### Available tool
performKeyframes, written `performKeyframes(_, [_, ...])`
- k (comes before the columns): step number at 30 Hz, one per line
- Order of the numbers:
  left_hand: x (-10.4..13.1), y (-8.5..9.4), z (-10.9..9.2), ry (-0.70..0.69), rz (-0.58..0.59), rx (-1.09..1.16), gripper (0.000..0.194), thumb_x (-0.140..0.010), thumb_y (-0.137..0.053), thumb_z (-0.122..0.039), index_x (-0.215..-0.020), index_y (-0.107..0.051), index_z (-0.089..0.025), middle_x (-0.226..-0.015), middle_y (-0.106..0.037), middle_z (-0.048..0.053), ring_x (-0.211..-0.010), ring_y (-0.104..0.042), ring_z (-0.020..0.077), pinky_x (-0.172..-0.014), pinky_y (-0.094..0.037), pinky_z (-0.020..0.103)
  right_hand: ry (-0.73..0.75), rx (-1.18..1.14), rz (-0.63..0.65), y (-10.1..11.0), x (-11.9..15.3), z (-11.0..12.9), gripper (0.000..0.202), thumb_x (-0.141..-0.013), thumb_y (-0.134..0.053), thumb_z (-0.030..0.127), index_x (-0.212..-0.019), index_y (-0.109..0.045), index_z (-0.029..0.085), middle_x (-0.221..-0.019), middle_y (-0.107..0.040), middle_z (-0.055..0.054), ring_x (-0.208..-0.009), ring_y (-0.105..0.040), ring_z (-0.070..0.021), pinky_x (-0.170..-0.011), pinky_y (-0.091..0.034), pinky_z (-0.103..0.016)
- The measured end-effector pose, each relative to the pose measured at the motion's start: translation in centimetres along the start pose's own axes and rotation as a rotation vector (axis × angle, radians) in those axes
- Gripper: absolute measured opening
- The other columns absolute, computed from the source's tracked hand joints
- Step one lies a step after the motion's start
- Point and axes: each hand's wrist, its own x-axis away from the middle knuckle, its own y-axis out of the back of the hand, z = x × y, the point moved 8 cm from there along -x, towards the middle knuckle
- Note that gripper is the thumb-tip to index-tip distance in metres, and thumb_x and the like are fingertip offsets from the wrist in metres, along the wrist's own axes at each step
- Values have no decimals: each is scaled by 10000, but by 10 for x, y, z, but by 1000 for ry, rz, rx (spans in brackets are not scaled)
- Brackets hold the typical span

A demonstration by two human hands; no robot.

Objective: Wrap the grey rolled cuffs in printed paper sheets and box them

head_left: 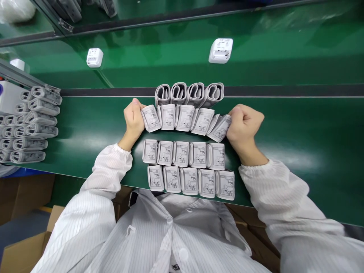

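Observation:
A row of rolled grey bundles with printed faces (184, 118) lies across the green work surface, its ends tilted. At the left end, my left hand (134, 118) is closed with thumb and fingers against the end bundle (151, 118). My right hand (245, 124) is a fist at the other end, touching the tilted end bundle (220, 128). Behind stands a row of similar bundles (195, 94) with their coiled ends up. Nearer me lie two more rows, a middle row (181, 154) and a front row (189, 181), printed faces up.
Stacked rolled bundles (35, 121) stand at the left beside a white box (10, 96). Two white socket-like units (221, 50) are on the green back panel. A shelf edge (170, 23) runs above. Open cardboard boxes (27, 246) are below the bench (298, 151).

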Motion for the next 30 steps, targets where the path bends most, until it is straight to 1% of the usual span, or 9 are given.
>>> performKeyframes(5, [-1, 16, -5, -101, -54, -86, 716, -1195, -383, -732, -679, -457, -242, -667, -498, -5, -602, -520, 153, -653, -397, 387, 30, -10, -12, -2, 2, 5, 565, -1061, -561, 465, -607, -263, 308, -558, -320, -16, -550, -329, -219, -593, -251, -451])
performKeyframes(10, [0, 24, -12, -97, -79, -144, 749, -1172, -356, -791, -659, -424, -249, -635, -438, -11, -575, -424, 154, -636, -314, 404, 57, -16, -34, -5, 3, 7, 511, -1006, -560, 392, -607, -250, 312, -558, -298, 9, -543, -315, -193, -596, -243, -423])
performKeyframes(12, [-4, 34, -9, -64, -151, -156, 750, -1160, -348, -816, -667, -384, -253, -641, -376, -23, -579, -380, 150, -636, -312, 392, 55, -13, -49, -6, 2, 5, 490, -971, -561, 369, -600, -245, 317, -556, -283, 20, -539, -307, -182, -596, -239, -409])
performKeyframes(15, [-12, 63, 1, -43, -344, -224, 737, -1153, -325, -836, -692, -334, -260, -667, -303, -40, -604, -323, 145, -657, -334, 368, 11, -42, -63, -5, 0, -1, 468, -947, -564, 330, -584, -269, 318, -552, -303, 20, -545, -318, -181, -596, -243, -399])
performKeyframes(18, [-13, 99, 12, -70, -422, -347, 710, -1152, -359, -818, -708, -326, -265, -683, -315, -44, -634, -330, 146, -689, -370, 356, -69, -95, -72, -3, -2, -7, 405, -912, -560, 291, -550, -379, 307, -534, -374, 7, -540, -365, -188, -577, -272, -395])
performKeyframes(21, [-3, 146, 17, -88, -390, -530, 623, -1108, -543, -722, -722, -349, -273, -705, -367, -37, -666, -393, 163, -716, -429, 369, -99, -96, -70, -2, -3, -5, 331, -821, -557, 251, -510, -447, 280, -501, -405, 5, -514, -389, -176, -556, -277, -380])
performKeyframes(23, [9, 185, 15, -86, -355, -735, 496, -1005, -698, -587, -751, -401, -281, -759, -458, -9, -745, -505, 204, -790, -516, 419, -132, -85, -62, -3, -4, -3, 312, -778, -546, 226, -483, -453, 267, -483, -411, 6, -505, -397, -172, -551, -286, -373])
performKeyframes(26, [27, 248, 6, -60, -338, -997, 341, -870, -778, -409, -811, -463, -290, -910, -579, 58, -994, -648, 322, -1025, -580, 604, -177, -88, -55, -4, -5, 0, 307, -748, -541, 210, -458, -459, 264, -465, -421, 6, -497, -409, -179, -558, -304, -373])
performKeyframes(30, [47, 330, 0, 62, -487, -1120, 269, -887, -737, -320, -865, -471, -295, -1040, -595, 103, -1227, -647, 407, -1184, -527, 740, -168, -97, -72, -2, -5, 4, 277, -715, -548, 200, -456, -477, 266, -457, -409, 10, -489, -402, -185, -559, -291, -383])
